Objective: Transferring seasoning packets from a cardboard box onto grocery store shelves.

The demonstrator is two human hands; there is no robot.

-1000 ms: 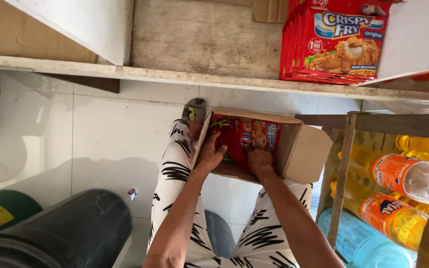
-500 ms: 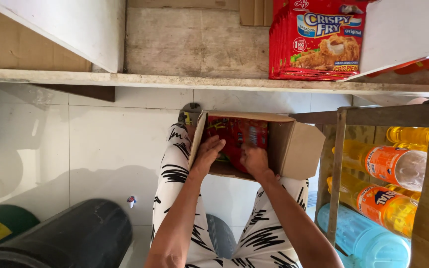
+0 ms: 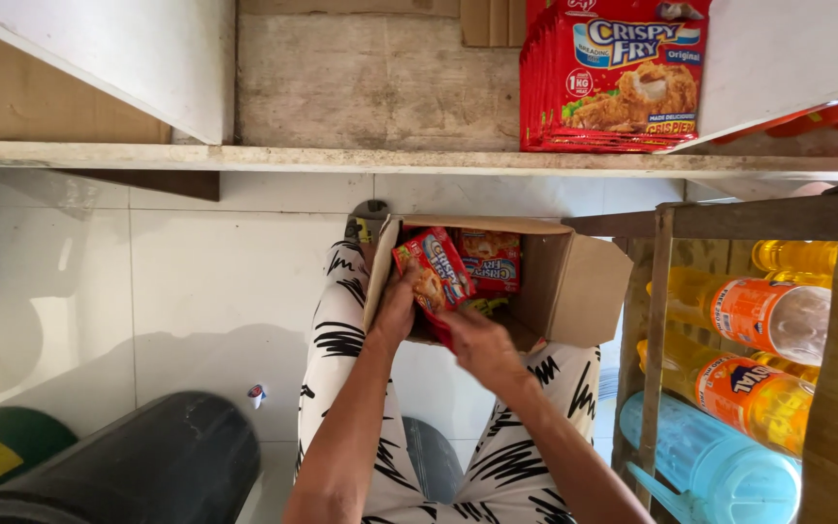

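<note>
An open cardboard box (image 3: 574,281) rests on my lap, with red snack packets (image 3: 490,260) inside. My left hand (image 3: 397,309) and my right hand (image 3: 472,344) both grip a bundle of red packets (image 3: 434,267), tilted and partly raised out of the box. My legs in black-and-white patterned trousers (image 3: 341,340) show under the box.
A wooden shelf (image 3: 361,158) above holds a stack of large red breading-mix packs (image 3: 618,78). At the right, a wooden rack (image 3: 654,330) holds bottles of yellow oil (image 3: 758,311) and a blue container (image 3: 710,466). A black drum (image 3: 147,466) lies at lower left on white floor tiles.
Both hands were inside the box on the packets; now they have lifted a bundle of red packets up and to the left, out of the box.
</note>
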